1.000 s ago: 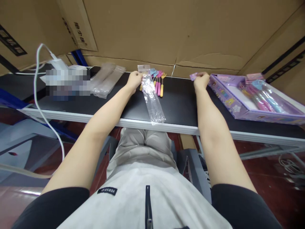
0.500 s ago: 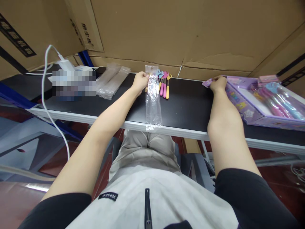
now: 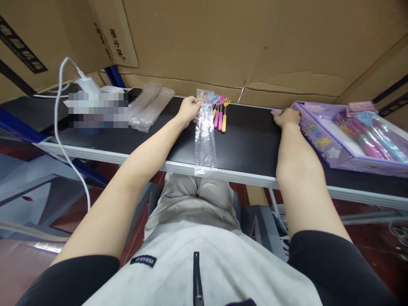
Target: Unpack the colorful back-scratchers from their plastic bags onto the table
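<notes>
Clear bag (image 3: 205, 140) in left fingers (image 3: 195, 101), near top

- We have our left hand (image 3: 189, 110) at the far side of the table (image 3: 245, 142), pinching the upper left edge of a clear bag (image 3: 205, 142).
- The bag runs toward us, its bottom lying over the near rim.
- Just right of the bag, we see small forks (image 3: 219, 117), tines far, with yellow and pink handles.
- Our right hand (image 3: 288, 118) holds a small purple piece (image 3: 276, 111), mostly hidden by the fingers, beside the left wall of a box (image 3: 330, 146).
- In that box we see bagged forks (image 3: 371, 131).
- Far left, we have more clear bags (image 3: 149, 108) lying flat.
</notes>
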A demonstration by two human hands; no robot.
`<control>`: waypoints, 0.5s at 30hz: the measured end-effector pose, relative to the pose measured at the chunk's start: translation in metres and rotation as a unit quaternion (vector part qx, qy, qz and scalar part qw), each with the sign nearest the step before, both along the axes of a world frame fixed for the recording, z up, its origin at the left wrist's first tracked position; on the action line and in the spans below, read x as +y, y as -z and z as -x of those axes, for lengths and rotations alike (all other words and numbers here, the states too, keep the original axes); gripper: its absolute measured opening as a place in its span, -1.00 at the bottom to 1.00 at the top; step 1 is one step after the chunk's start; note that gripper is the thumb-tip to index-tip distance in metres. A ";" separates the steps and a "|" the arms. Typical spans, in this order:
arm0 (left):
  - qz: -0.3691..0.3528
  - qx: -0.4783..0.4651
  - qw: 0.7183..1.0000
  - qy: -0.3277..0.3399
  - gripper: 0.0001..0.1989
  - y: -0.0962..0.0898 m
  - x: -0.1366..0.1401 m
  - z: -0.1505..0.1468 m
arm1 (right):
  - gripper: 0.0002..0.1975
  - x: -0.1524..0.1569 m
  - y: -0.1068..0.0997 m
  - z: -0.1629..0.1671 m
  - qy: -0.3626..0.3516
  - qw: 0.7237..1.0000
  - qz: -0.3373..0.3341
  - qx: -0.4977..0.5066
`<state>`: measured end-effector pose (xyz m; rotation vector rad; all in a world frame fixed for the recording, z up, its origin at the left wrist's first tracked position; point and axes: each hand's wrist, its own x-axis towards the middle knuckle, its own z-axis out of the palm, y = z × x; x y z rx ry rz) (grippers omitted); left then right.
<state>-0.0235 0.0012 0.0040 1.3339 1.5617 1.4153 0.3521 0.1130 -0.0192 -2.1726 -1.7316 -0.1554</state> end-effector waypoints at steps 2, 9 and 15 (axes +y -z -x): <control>0.002 0.003 1.000 0.003 -0.58 0.001 0.001 0.000 | -0.57 -0.004 -0.003 0.005 0.052 0.998 0.026 -0.020; -0.003 0.020 1.000 0.008 -0.62 0.003 0.002 0.002 | -0.53 -0.017 -0.008 0.016 0.071 0.997 0.037 -0.013; -0.003 0.018 1.000 0.007 -0.64 0.004 0.003 0.002 | -0.59 -0.019 -0.009 0.014 0.070 0.997 0.017 0.018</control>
